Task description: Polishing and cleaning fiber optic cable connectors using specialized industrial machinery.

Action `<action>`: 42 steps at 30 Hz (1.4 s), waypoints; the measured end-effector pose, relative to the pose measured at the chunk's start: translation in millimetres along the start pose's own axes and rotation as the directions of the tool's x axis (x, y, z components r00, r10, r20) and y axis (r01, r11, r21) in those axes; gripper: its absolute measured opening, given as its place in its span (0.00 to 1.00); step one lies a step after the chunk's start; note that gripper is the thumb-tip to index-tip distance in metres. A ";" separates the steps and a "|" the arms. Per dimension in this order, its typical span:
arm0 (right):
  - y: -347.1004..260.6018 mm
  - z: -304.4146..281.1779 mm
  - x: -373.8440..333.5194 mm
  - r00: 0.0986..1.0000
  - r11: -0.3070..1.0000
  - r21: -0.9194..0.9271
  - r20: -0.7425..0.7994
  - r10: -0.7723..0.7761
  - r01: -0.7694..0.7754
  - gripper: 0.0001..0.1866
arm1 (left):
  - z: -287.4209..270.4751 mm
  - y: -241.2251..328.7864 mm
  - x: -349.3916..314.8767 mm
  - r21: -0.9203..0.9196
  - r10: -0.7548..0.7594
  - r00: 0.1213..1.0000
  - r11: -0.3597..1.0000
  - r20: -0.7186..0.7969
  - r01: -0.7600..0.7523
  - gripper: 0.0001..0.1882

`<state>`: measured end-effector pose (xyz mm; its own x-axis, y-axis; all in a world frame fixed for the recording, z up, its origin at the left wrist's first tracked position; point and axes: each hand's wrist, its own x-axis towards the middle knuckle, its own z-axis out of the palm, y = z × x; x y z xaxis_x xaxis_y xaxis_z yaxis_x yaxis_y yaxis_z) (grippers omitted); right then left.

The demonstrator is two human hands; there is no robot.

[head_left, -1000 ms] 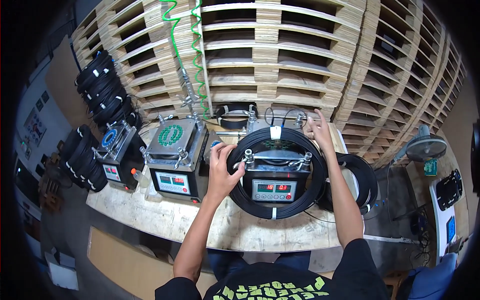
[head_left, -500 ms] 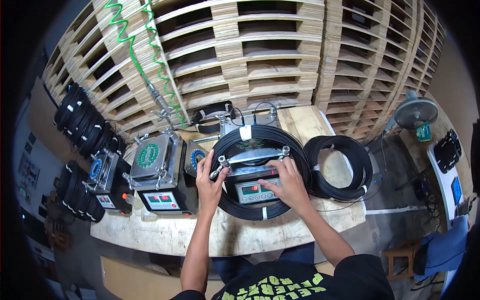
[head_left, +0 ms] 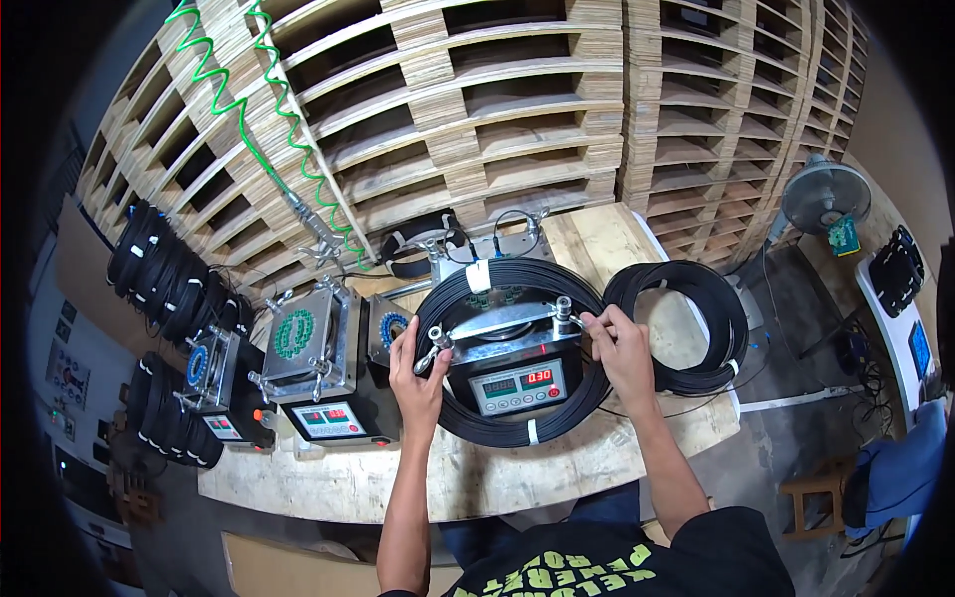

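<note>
Right hand (head_left: pixel 621 350) moved off white rectangular display panel (head_left: pixel 517 391), now pinching silver metal right lever (head_left: pixel 577 320); left hand (head_left: pixel 416 378) half-curled by matching left lever (head_left: pixel 426 359), grip unclear. Black round cable coil (head_left: pixel 497 432) rings black boxy machine (head_left: pixel 572 362) near wooden worktop (head_left: pixel 348 493)'s front edge. Inference: work now at levers.

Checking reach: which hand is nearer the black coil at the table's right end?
The right hand: it's by the left edge of that black coil. The left hand is farther left, across the machine.
</note>
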<state>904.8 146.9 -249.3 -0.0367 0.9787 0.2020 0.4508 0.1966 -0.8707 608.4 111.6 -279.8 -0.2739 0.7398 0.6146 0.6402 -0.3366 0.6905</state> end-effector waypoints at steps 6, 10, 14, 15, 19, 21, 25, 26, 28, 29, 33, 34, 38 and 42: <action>-16.1 2.9 -17.6 0.959 0.989 -0.055 -0.243 -0.145 0.135 0.14 | -2.7 -4.8 -0.5 0.020 0.020 1.000 1.000 -0.012 -0.020 0.31; 0.2 15.5 -12.9 0.956 0.966 0.117 -0.210 -0.204 0.231 0.10 | -1.4 -2.1 1.9 -0.008 -0.013 1.000 1.000 -0.007 0.013 0.31; -4.4 11.6 -19.8 0.962 0.980 0.154 -0.262 -0.081 0.125 0.09 | 0.3 -5.0 1.1 0.021 0.026 1.000 0.999 -0.010 -0.026 0.32; -6.9 14.0 -19.8 0.959 0.987 0.095 -0.267 -0.099 0.129 0.10 | -0.1 -8.6 -0.8 0.026 0.014 1.000 1.000 -0.010 -0.014 0.32; -10.1 13.7 -18.0 0.924 0.960 -0.015 -0.269 -0.272 0.279 0.09 | -1.3 -4.6 -2.7 0.012 0.012 1.000 1.000 -0.010 -0.011 0.32; -0.9 13.4 -15.9 0.925 0.959 0.012 -0.269 -0.268 0.282 0.07 | -1.1 -2.0 -3.1 0.007 0.025 1.000 1.000 -0.010 -0.025 0.32; 0.4 14.2 -16.3 0.935 0.966 0.069 -0.277 -0.220 0.248 0.06 | -1.9 0.0 -4.8 -0.006 -0.007 1.000 1.000 -0.002 0.007 0.31; -0.8 15.5 -18.3 0.934 0.969 0.073 -0.294 -0.205 0.236 0.06 | -1.4 -2.2 -4.7 -0.012 0.000 1.000 1.000 -0.003 0.000 0.31; 15.1 32.9 -19.6 0.911 0.962 0.124 -0.371 -0.181 0.242 0.13 | 1.4 -4.9 -3.0 0.027 0.054 0.998 0.998 -0.021 -0.054 0.30; 10.8 38.8 -27.1 0.901 0.953 0.125 -0.378 -0.212 0.276 0.17 | -0.5 -5.3 -2.1 0.011 0.052 0.998 0.999 -0.019 -0.052 0.30; 26.7 56.2 -56.1 0.867 0.860 -0.225 -0.099 -0.488 0.459 0.37 | -2.7 -9.4 0.8 -0.011 0.071 0.997 0.997 -0.029 -0.072 0.31; 28.6 59.1 -61.2 0.840 0.787 -0.359 -0.012 -0.542 0.502 0.40 | -2.9 -9.8 1.8 -0.016 0.068 0.997 0.998 -0.022 -0.068 0.31; 34.8 65.9 -65.0 0.835 0.638 -0.577 0.152 -0.529 0.510 0.47 | -4.5 -6.8 -1.8 -0.001 0.052 0.998 0.999 -0.023 -0.052 0.31; 37.5 69.1 -65.0 0.831 0.520 -0.700 0.195 -0.521 0.490 0.49 | -2.2 -5.0 -4.3 -0.008 0.046 0.998 0.999 -0.032 -0.046 0.31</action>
<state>862.5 94.7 -326.1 -0.4393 0.7226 0.5337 0.8404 0.5405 -0.0401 604.8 108.9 -285.1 -0.2670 0.7045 0.6575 0.6462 -0.3752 0.6645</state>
